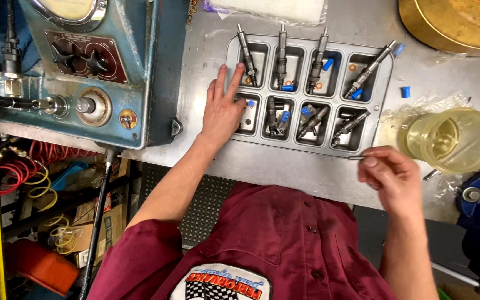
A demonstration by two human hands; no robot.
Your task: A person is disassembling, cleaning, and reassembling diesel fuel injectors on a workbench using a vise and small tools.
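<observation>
Left hand point(221, 111) flat on the left end of a metal tray point(384, 97) w/ eight pockets, fingers spread & open, gripping nothing; index tip touching the injector point(246, 54) propped in the top-left pocket, other fingers lying over the rim near a small blue cap point(250, 103) in the bottom-left pocket. Right hand point(391, 176) off the tray, just below its lower right corner, fingers closed, thumb & index pinching a thin metal pin point(355, 158) pointing left toward the tray. More injectors standing or leaning in the other pockets, several w/ blue caps & small orange rings beside them. Loose blue cap point(405, 91) lying on the steel bench point(306, 172) right of the tray. Clear cup of yellowish fluid point(451, 139) on crinkled plastic, near the right hand, not touching. Blue test machine point(84, 72) w/ knobs left of the tray. Round brass-coloured tin point(451, 25) at top right. Red & yellow coiled hoses point(23, 172) under the bench at left.
</observation>
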